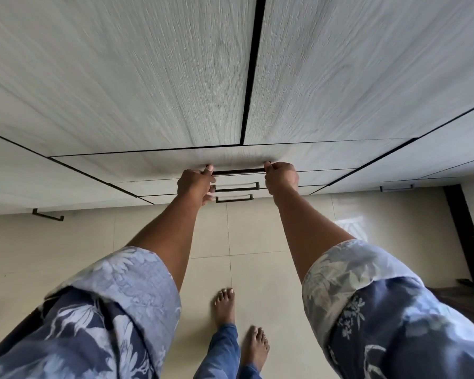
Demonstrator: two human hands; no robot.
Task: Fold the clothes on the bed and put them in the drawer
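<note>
Two hands grip one dark bar handle (238, 171) on the top drawer (148, 164) of a pale wood-grain wardrobe. The left hand (193, 184) closes on the bar's 9 o'clock end, with the thumb on top and the fingers curled below. The right hand (281, 177) closes on its 3 o'clock end, with the thumb lying along the bar. The hands are set apart by the length of the handle, and both arms are stretched forward.

The drawer sits just under two tall doors (148, 77), which fill the view toward 12 o'clock and are split by a dark vertical seam (253, 69). Motion blur smears the grain, so I cannot tell whether the drawer front is flush or pulled out a little. At 6 o'clock from the gripped bar, close beneath it, are a second handle (237, 187) and a third handle (234, 198), each on its own lower drawer.

Further handles show at 8 o'clock (48, 215) and at 3 o'clock (396, 188) on the neighbouring units. Beige floor tiles (257, 228) spread toward 6 o'clock. There two bare feet (225, 305) stand, one ahead of the other, with blue trouser legs above them. Rolled blue floral sleeves (107, 310) cover both upper arms at 7 and 5 o'clock.
</note>
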